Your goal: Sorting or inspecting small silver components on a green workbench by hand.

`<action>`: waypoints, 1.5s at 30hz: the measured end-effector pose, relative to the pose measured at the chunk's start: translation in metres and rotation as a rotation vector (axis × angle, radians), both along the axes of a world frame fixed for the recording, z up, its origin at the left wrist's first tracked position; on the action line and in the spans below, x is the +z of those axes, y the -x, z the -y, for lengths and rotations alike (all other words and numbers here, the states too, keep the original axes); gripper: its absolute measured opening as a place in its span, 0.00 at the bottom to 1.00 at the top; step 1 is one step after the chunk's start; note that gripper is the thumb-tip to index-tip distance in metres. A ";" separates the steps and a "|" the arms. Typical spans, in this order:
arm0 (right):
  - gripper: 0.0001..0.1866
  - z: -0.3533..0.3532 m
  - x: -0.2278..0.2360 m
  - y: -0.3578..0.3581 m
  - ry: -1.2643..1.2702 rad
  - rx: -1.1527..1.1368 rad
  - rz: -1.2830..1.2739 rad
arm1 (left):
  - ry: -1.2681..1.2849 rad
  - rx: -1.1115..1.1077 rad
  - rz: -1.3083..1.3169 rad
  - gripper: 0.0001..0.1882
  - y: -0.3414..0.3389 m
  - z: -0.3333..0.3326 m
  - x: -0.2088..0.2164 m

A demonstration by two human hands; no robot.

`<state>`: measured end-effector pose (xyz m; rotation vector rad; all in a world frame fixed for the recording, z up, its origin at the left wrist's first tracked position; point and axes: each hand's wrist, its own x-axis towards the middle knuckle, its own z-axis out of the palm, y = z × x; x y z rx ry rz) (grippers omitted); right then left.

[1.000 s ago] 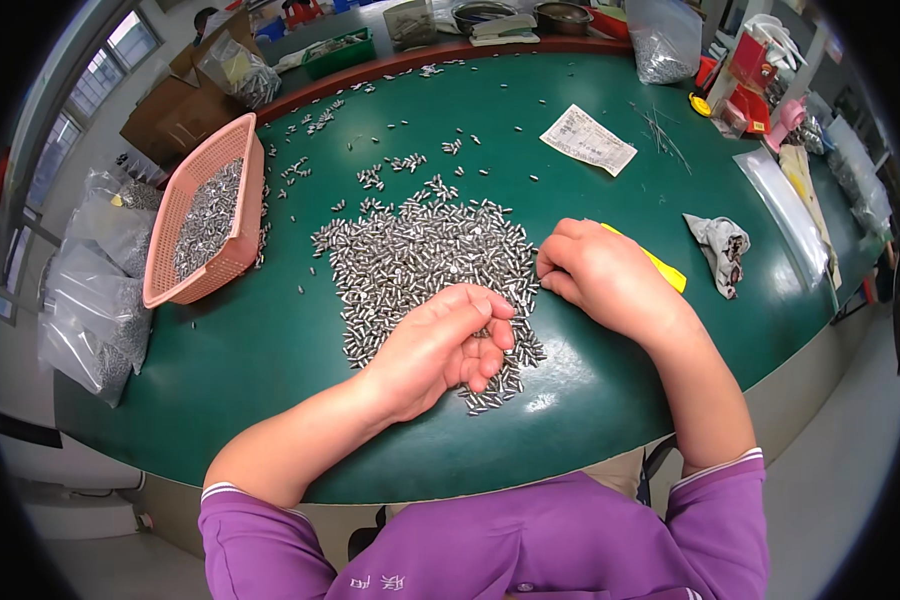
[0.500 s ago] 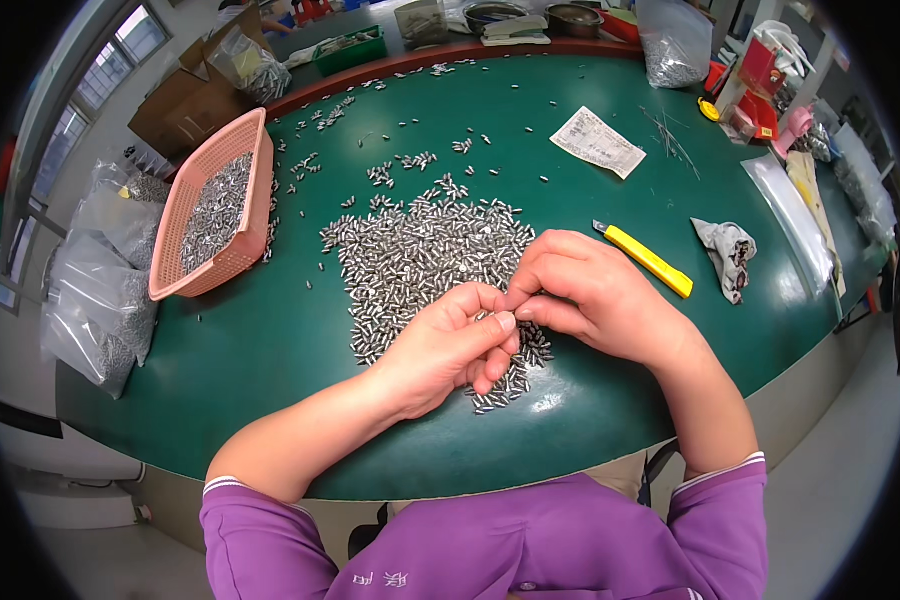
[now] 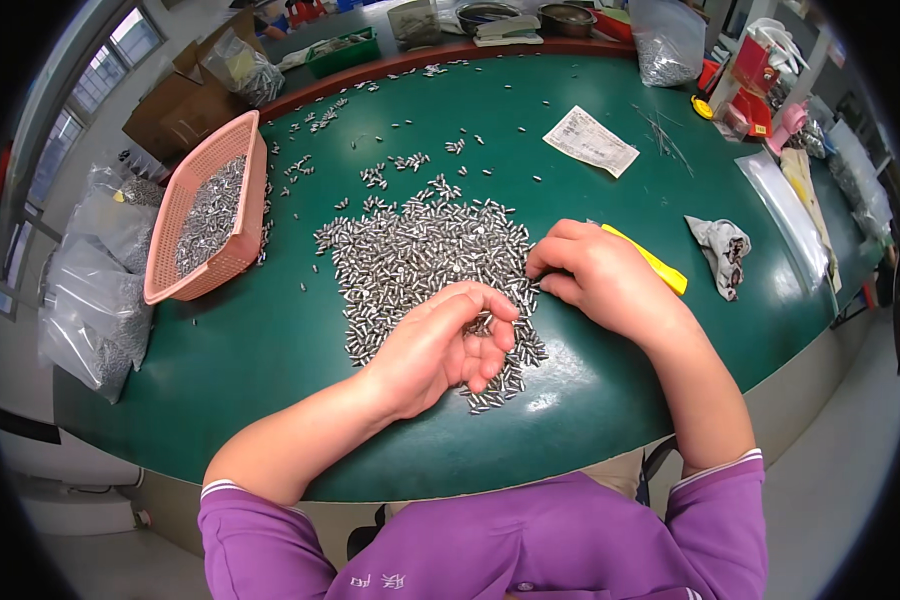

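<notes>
A broad heap of small, shiny metal pieces with pointed ends point(image 3: 420, 250) covers the middle of the green table. Over the heap's near right part, my left hand point(image 3: 440, 345) is cupped, its fingers curled loosely around a few of these pieces that show in its hollow. My right hand point(image 3: 595, 275) reaches the heap's right edge, thumb and forefinger bent close together at the pieces. What lies between those fingertips is too small to make out. Just beyond that hand lies a yellow utility knife point(image 3: 660, 268), its blade end partly hidden.
A pink plastic basket point(image 3: 252, 215) of metal pieces stands at left, beside filled clear bags point(image 3: 95, 315). Loose pieces scatter toward the far rim. A paper slip point(image 3: 590, 142), thin wires point(image 3: 662, 135), a crumpled stained cloth point(image 3: 720, 250) and flat plastic bags point(image 3: 785, 210) lie right.
My hands have parted. The right hand has moved away from the left fingertips to the heap's right edge, while the left has stayed nearly in place with its thumb and fingers loosened.
</notes>
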<state>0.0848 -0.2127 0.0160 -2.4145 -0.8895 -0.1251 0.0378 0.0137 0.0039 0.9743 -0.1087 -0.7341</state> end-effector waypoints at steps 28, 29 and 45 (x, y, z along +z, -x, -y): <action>0.05 -0.015 0.012 0.013 -0.268 0.254 -0.047 | -0.124 0.017 0.013 0.09 0.003 0.006 0.001; 0.04 -0.015 0.013 0.012 -0.267 0.239 -0.052 | -0.112 0.020 0.009 0.08 0.003 0.006 0.001; 0.07 0.009 0.007 0.003 0.064 0.005 -0.070 | -0.084 0.122 -0.012 0.14 0.003 0.008 0.008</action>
